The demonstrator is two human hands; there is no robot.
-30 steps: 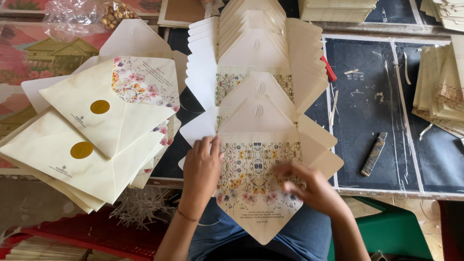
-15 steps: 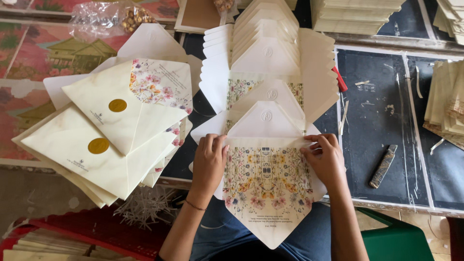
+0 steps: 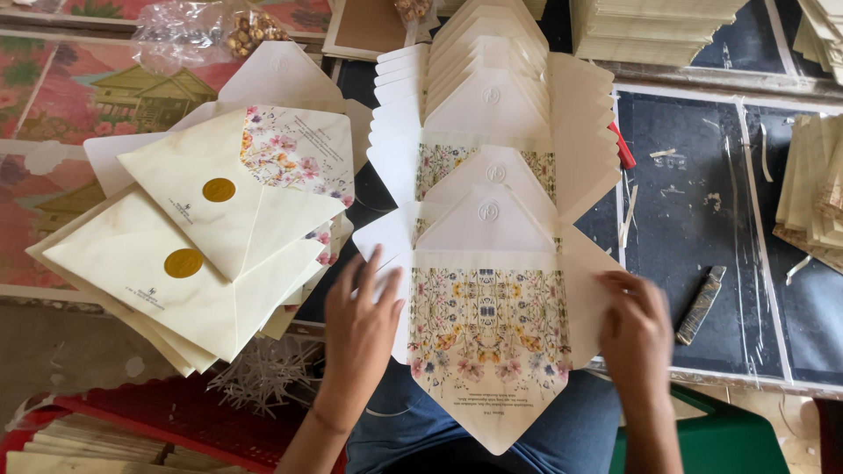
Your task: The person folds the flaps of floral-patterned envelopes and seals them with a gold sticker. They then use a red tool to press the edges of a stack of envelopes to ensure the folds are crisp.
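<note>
An unfolded cream envelope blank with a floral-printed lining (image 3: pixel 487 329) lies on top of a long overlapping row of the same blanks (image 3: pixel 492 96), its lower point hanging over my lap. My left hand (image 3: pixel 364 320) rests flat on the blank's left side flap, fingers spread. My right hand (image 3: pixel 634 329) lies on its right side flap, fingers slightly curled. Neither hand grips anything.
A fanned pile of finished cream envelopes with gold round seals (image 3: pixel 202 254) lies to the left. A small dark tool (image 3: pixel 701 305) rests on the black work mat (image 3: pixel 694 219) at right. Stacks of paper (image 3: pixel 817 189) stand at the right and back. A clear bag of gold beads (image 3: pixel 206 31) sits back left.
Both hands have slid outward from the blank's printed middle to its two side flaps. The camera view has shifted slightly.
</note>
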